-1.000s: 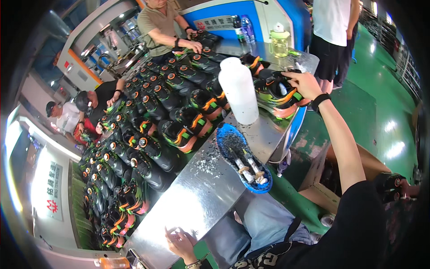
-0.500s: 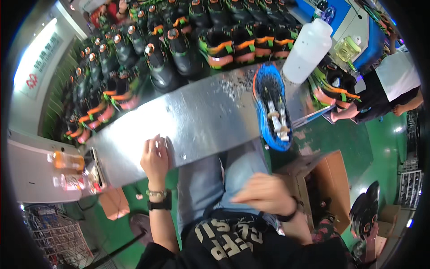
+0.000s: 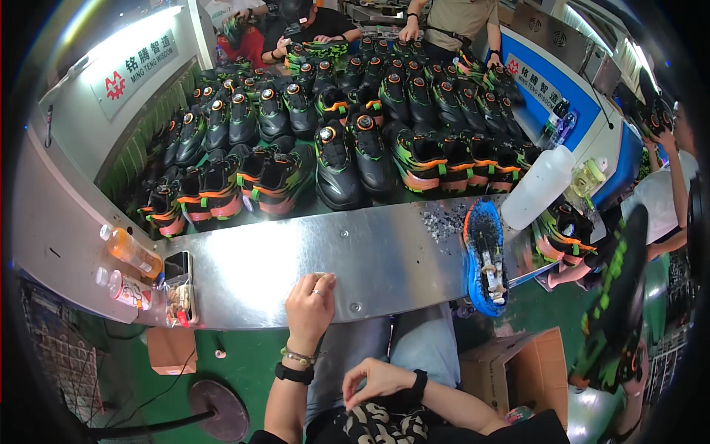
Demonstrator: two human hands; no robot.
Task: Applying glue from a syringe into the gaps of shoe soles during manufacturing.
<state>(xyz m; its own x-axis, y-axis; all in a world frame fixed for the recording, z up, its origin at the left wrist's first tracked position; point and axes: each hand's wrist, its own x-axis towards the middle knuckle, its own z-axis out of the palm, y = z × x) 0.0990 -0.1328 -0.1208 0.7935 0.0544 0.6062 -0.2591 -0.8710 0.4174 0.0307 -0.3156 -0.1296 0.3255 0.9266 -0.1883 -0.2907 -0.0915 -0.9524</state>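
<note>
My left hand [image 3: 310, 307] rests at the front edge of the metal bench [image 3: 392, 240], its fingers curled in, with nothing visible in them; it wears a ring. Lower down, my right hand [image 3: 376, 379] hovers before my shirt above my lap, fingers loosely bent, a gap beside the thumb and nothing seen in it. Beyond the bench stand a black shoe [image 3: 337, 172] and its mate [image 3: 372, 164], both with round dials at the tongue. To the right lies a blue and orange shoe sole [image 3: 473, 277] holding dark crumbs and white stick-like pieces.
Rows of black, green and orange shoes [image 3: 433, 159] fill the surface behind. A white plastic bottle [image 3: 538, 189] stands right; an orange drink bottle [image 3: 132, 250] and a phone [image 3: 177, 268] lie left. A cardboard box [image 3: 518, 370] sits below. Co-workers [image 3: 455, 26] stand beyond; another person's hand holds a shoe [image 3: 617, 311].
The view has tilted up, showing more shoes and co-workers. My right hand has come left, toward my shirt front. My left hand stays at the bench edge. A shoe at the right has risen.
</note>
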